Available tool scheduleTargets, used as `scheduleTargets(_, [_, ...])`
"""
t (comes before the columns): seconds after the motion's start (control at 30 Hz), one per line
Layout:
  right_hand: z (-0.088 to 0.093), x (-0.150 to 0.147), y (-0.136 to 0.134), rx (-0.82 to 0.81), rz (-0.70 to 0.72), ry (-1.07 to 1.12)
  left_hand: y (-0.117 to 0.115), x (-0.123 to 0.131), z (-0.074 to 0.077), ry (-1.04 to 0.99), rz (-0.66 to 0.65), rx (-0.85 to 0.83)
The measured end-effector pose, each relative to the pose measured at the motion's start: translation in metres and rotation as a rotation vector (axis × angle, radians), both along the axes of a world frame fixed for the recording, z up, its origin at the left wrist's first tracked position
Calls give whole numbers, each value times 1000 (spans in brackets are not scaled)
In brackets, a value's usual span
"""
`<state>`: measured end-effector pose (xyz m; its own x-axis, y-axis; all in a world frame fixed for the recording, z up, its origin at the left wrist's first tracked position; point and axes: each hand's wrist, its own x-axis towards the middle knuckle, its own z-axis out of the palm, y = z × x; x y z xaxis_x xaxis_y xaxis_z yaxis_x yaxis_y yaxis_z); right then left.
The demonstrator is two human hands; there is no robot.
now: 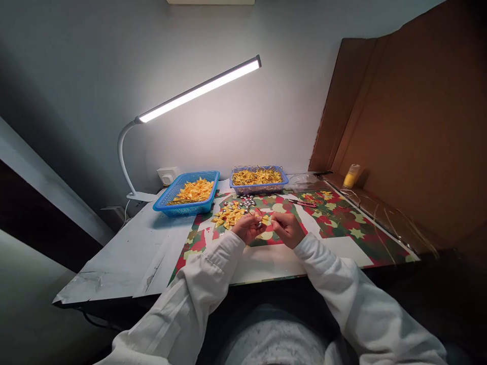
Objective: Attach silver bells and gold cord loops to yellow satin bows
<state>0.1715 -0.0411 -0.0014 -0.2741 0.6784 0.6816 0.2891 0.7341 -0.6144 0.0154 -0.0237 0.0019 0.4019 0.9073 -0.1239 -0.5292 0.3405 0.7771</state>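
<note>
Both hands are curled, fingertips pressed together. The left hand [249, 228] and right hand [288, 229] pinch one small yellow piece [265, 220] between them, held just above the mat [342, 228]. A silver speck shows at the left fingertips, too small to tell.

The held piece is just right of the pile [228, 215] of like yellow pieces and nearer the person. Silver bells [247, 203] lie just behind the pile. Behind and left of the pile stands one blue tray [186, 208], behind and right of it another [258, 189]. A red-handled tool [302, 203] lies well right of the pile.

Left of the pile the bench [125, 253] is bare grey sheet out to its edge. Far right of the pile, cardboard [399, 126] walls the bench, with a bottle [351, 176] at its foot. A lamp [198, 91] hangs above the pile.
</note>
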Motion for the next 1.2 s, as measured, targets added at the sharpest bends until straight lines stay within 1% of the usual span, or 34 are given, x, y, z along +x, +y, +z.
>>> scheduleTargets(0.2, [0, 0, 1, -8, 16, -13, 3, -1, -5, 3, -16, 1])
scheduleTargets(0.47, [1, -1, 0, -28, 38, -13, 3, -3, -4, -14, -63, -114])
scheduleTargets(0.63, [1, -1, -1, -32, 27, -6, 3, -3, -3, -22, -62, -152])
scheduleTargets(0.9, [0, 0, 0, -28, 13, -2, 2, -2, -1, -29, -40, -163])
scheduleTargets(1.2, [0, -1, 0, -27, 10, -18, 4, -4, -4, -20, -64, -166])
